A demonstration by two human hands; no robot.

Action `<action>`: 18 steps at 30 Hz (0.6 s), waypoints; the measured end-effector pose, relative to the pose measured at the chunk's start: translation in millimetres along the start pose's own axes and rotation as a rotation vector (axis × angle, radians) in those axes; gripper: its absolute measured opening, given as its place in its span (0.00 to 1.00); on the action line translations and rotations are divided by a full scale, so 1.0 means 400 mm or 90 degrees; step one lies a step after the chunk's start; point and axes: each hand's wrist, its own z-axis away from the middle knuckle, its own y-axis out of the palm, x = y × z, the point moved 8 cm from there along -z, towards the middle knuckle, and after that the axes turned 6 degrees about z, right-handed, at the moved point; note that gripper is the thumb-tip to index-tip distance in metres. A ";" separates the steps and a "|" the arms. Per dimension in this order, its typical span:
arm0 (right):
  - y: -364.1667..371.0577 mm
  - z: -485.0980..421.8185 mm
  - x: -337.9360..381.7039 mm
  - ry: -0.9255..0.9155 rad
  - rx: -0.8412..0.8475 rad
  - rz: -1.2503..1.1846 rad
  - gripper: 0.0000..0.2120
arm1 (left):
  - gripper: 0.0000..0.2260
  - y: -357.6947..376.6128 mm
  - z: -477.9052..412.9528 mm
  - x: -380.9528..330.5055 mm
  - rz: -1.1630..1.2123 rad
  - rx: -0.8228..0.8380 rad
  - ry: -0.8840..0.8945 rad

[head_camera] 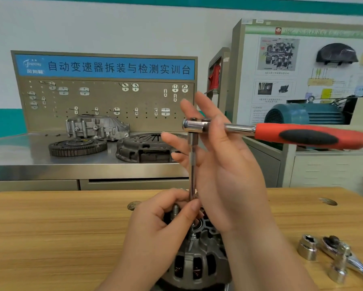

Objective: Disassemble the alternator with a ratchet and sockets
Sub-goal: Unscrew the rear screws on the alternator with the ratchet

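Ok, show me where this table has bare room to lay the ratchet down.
Widest bare patch: the left half of the wooden table, from its edge to the left hand at the alternator. A narrower strip between the right forearm and the loose socket. Crowded: the front right corner, around the second ratchet.

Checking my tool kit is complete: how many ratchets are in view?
2. The red-handled ratchet sits atop the extension over the alternator, at the right hand; a chrome ratchet lies on the wooden table, lower right. Others may be out of view.
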 end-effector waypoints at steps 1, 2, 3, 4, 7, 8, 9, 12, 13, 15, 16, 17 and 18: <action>-0.006 -0.002 -0.001 0.009 -0.005 0.001 0.15 | 0.08 0.002 0.001 0.000 0.010 0.006 -0.001; -0.010 -0.002 -0.002 0.017 -0.011 0.005 0.17 | 0.08 0.004 0.002 0.000 0.015 0.015 -0.002; -0.013 -0.002 -0.004 0.024 -0.014 0.010 0.20 | 0.09 0.007 0.003 0.000 0.017 0.023 -0.004; -0.014 -0.001 -0.006 0.027 -0.014 0.017 0.21 | 0.09 0.009 0.002 -0.001 0.013 0.028 -0.003; -0.008 0.001 0.005 -0.019 -0.004 0.081 0.14 | 0.07 0.004 -0.001 -0.005 -0.027 0.018 0.009; -0.008 0.002 0.014 -0.048 -0.010 0.109 0.12 | 0.06 0.002 -0.003 -0.005 -0.038 0.009 0.007; -0.010 0.004 0.024 -0.080 -0.015 0.135 0.12 | 0.06 0.000 -0.004 -0.003 -0.044 0.004 0.002; -0.007 0.006 0.028 -0.109 -0.010 0.155 0.12 | 0.09 -0.001 -0.005 -0.001 -0.046 0.001 -0.004; -0.005 0.005 0.022 -0.089 -0.006 0.127 0.12 | 0.09 0.000 -0.005 -0.002 -0.041 0.001 -0.003; -0.005 0.000 0.005 -0.028 0.001 0.046 0.12 | 0.09 0.001 -0.004 -0.004 -0.024 0.003 0.002; -0.007 -0.002 -0.002 0.002 0.002 0.012 0.13 | 0.09 0.002 -0.003 -0.005 -0.014 0.009 0.003; -0.009 -0.002 -0.006 0.022 0.000 -0.008 0.16 | 0.09 0.003 -0.001 -0.004 -0.006 0.018 0.001; -0.011 -0.002 -0.006 0.031 -0.004 -0.015 0.19 | 0.09 0.006 0.000 -0.004 0.000 0.027 -0.003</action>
